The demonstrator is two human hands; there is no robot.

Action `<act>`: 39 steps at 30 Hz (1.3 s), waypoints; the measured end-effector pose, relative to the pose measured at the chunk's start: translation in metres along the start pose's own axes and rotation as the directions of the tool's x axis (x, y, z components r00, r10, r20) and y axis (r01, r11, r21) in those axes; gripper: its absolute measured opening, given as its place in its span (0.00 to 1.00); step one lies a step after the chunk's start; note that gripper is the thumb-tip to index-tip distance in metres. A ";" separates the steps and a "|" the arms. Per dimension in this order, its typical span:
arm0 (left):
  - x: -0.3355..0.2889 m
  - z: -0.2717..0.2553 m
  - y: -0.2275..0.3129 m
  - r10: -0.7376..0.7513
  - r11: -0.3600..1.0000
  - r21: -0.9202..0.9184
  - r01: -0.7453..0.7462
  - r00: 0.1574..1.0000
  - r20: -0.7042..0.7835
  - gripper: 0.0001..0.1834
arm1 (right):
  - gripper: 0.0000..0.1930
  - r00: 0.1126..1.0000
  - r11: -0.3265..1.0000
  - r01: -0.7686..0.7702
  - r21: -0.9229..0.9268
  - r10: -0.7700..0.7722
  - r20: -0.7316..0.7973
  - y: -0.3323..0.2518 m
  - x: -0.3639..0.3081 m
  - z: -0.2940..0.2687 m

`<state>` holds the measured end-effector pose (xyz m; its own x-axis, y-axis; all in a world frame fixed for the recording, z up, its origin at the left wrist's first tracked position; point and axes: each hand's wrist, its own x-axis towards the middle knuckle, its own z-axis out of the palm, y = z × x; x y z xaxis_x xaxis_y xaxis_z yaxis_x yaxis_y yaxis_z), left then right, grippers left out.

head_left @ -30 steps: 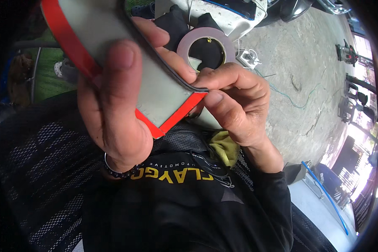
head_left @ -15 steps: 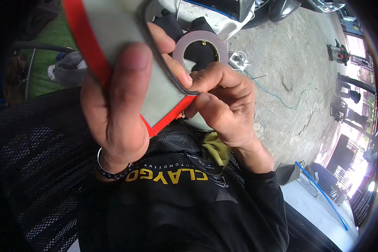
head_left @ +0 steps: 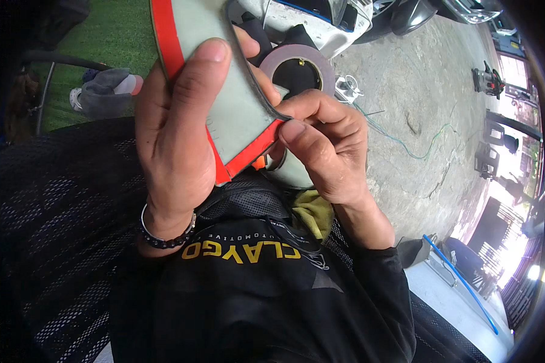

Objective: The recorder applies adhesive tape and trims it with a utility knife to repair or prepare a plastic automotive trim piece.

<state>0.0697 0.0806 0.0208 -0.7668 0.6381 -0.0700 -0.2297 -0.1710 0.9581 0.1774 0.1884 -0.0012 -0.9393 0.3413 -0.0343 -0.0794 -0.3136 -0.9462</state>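
Note:
My left hand [head_left: 184, 121] is closed round a pale grey-green curved panel [head_left: 239, 115], thumb across its face and fingertips showing past its dark far edge. Red tape [head_left: 253, 147] runs along the panel's left side and its lower edge, meeting at the bottom corner. At the panel's right corner, my right hand [head_left: 330, 139] pinches the end of the dark edge strip [head_left: 261, 100], where the red tape also ends. Whether the strip is part of the panel I cannot tell. Behind the fingers lies a large roll of tape [head_left: 325, 72].
A white plastic part [head_left: 293, 27] stands beyond the roll. A white power socket [head_left: 347, 89] with a green cable [head_left: 399, 145] is on the concrete floor [head_left: 399, 109]. Green matting [head_left: 115, 36] is at the left. A yellow cloth [head_left: 313, 215] lies by my lap, and a blue rod [head_left: 460, 281] at lower right.
The panel and my left hand have shifted slightly right and tilted, showing more of the red tape. My right hand keeps its pinch at the corner, nearly in place.

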 end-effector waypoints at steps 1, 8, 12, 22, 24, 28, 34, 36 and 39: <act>0.001 -0.001 -0.001 0.004 1.000 -0.001 -0.004 1.000 0.000 0.20 | 0.07 1.000 0.999 0.027 -0.037 -0.028 -0.010 0.001 0.001 0.001; 0.020 -0.014 -0.019 0.073 0.992 -0.112 -0.059 0.990 0.120 0.17 | 0.04 0.987 0.994 0.042 -0.101 -0.057 -0.147 0.012 0.012 0.010; 0.024 -0.021 -0.009 0.000 0.989 -0.149 0.014 0.996 0.090 0.16 | 0.03 0.993 1.000 -0.022 0.007 0.022 -0.113 0.008 0.021 0.016; 0.037 -0.020 0.003 0.061 0.996 -0.065 -0.060 0.998 0.005 0.17 | 0.04 0.994 0.996 -0.090 -0.024 0.088 -0.068 0.009 0.030 0.044; 0.037 -0.021 0.002 0.081 0.988 -0.131 -0.079 0.997 0.006 0.17 | 0.04 0.995 0.999 -0.053 -0.002 0.052 -0.085 0.012 0.032 0.044; 0.034 -0.025 -0.003 0.110 0.992 -0.074 -0.106 0.993 0.052 0.18 | 0.02 0.998 0.996 -0.039 -0.082 0.035 -0.046 0.016 0.033 0.039; 0.057 -0.055 0.002 0.216 0.976 0.056 -0.212 0.973 -0.076 0.19 | 0.08 0.979 0.721 0.113 -0.683 0.037 0.201 0.022 0.046 -0.008; 0.064 -0.057 -0.002 0.202 0.977 0.092 -0.192 0.973 -0.116 0.19 | 0.09 0.953 0.558 0.227 -0.798 0.041 0.299 0.043 0.037 -0.019; 0.059 -0.070 0.015 0.251 0.967 0.061 -0.246 0.964 -0.092 0.18 | 0.07 0.857 0.131 0.492 -0.860 0.102 0.506 0.047 0.021 0.005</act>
<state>-0.0214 0.0634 0.0115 -0.8515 0.5032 0.1472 0.0030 -0.2761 0.9611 0.1520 0.1765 -0.0448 -0.9815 -0.1879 0.0366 -0.1859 0.8894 -0.4177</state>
